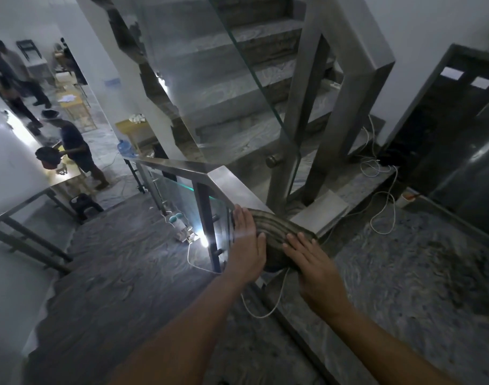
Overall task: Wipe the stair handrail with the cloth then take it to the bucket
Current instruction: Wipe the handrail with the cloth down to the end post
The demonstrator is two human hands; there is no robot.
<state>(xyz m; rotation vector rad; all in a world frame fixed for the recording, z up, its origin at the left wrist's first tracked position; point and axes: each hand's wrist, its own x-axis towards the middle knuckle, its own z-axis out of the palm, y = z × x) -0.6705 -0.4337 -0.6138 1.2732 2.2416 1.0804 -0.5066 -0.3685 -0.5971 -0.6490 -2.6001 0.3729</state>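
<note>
On the handrail [232, 187], cloth [279, 232] under left hand [247, 245] and right hand [313, 265].

The handrail [232, 187] vanishes under the striped cloth [279, 232], so its near stretch cannot be seen. Both hands lie flat on the cloth: the left hand [247, 245] covers its left edge, the right hand [313, 265] its near right corner. Both forearms are cut off by the bottom edge. The people [73, 145] on the floor below are blurred and dim. The white cable [265, 307] passes behind the right hand.
</note>
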